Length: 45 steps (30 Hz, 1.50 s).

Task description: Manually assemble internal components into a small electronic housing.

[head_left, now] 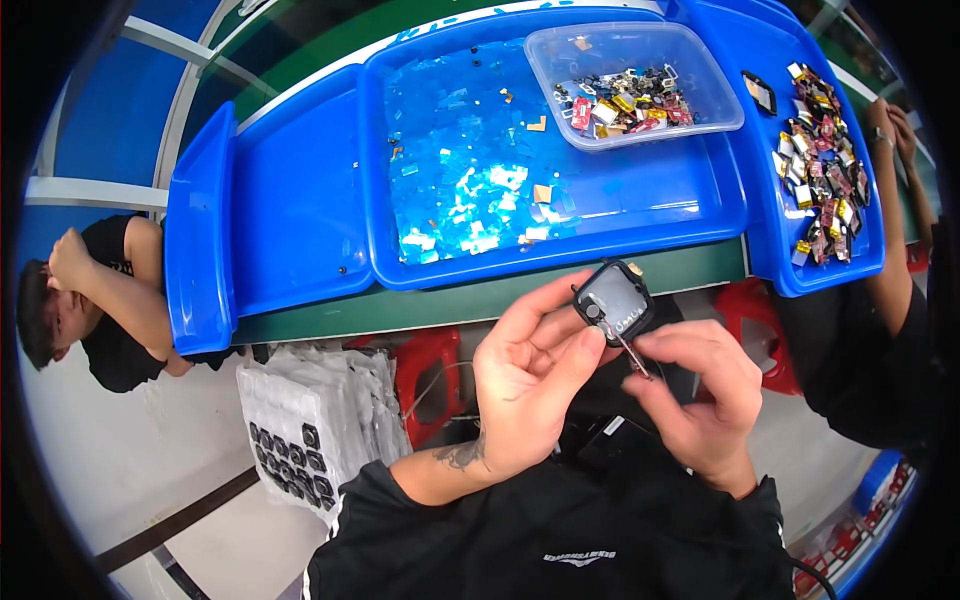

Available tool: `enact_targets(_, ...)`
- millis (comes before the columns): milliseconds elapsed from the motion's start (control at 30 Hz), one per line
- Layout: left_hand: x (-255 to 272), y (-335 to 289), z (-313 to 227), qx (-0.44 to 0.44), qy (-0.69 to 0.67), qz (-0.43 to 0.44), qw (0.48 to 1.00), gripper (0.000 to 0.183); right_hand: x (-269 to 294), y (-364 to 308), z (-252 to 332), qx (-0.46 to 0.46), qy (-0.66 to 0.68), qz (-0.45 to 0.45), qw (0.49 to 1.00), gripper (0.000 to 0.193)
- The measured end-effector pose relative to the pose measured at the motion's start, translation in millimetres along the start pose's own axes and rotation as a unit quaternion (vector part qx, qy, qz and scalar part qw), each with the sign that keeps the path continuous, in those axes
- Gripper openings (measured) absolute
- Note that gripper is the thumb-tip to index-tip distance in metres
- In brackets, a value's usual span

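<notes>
My left hand (525, 385) holds a small black square casing (622, 298) with rounded corners between thumb and fingers. Its grey inner face is turned up, with a pale handwritten mark and a small round part near one edge. In my right hand (708, 390), thumb and forefinger pinch a slim, shiny metallic piece (634, 358). The far end of that piece reaches the casing's near edge; its exact kind is unclear. Both hands are raised in front of the green table edge (480, 314), close to my body.
Blue trays (440, 274) line the table; the middle one has scattered blue film pieces and a clear plastic bin (655, 138) of small parts. Another blue tray (780, 270) at right holds many small electronic modules. People sit at both sides. Red stools and stacked white packaging (300, 400) stand below.
</notes>
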State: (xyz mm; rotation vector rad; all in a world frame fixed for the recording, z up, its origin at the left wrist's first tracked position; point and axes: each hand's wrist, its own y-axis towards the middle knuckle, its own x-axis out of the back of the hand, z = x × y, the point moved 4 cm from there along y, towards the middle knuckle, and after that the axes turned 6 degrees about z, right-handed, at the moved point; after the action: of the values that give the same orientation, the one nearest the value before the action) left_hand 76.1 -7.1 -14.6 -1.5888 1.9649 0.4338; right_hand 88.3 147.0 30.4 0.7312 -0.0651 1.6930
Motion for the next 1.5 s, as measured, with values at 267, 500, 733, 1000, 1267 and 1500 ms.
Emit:
enact_targets(267,-4,-2,-20,-0.033,0.203,0.112,0.972,0.036,-6,-6,-18,-0.207,0.443,-0.061,0.870,0.020)
enact_targets(500,-8,7,-31,-0.191,0.401,0.100,0.891,0.034,-10,-5,-12,-0.232,0.428,-0.066,0.871,0.016)
enact_targets(733,-8,8,-39,-0.245,0.484,0.106,0.834,0.031,-4,-4,-14,-0.181,0.360,-0.061,0.913,0.008)
enact_targets(1000,-1,10,-40,-0.094,0.436,0.155,0.881,0.020,7,13,-5,-0.119,0.072,0.100,0.985,0.007)
enact_targets(1267,12,8,-17,0.108,0.234,0.140,0.956,0.010,4,2,-21,-0.294,0.341,0.159,0.879,0.009)
enact_targets(1500,9,11,-12,0.134,0.185,0.109,0.967,0.011,-12,-9,-23,-0.250,0.297,-0.044,0.920,0.038)
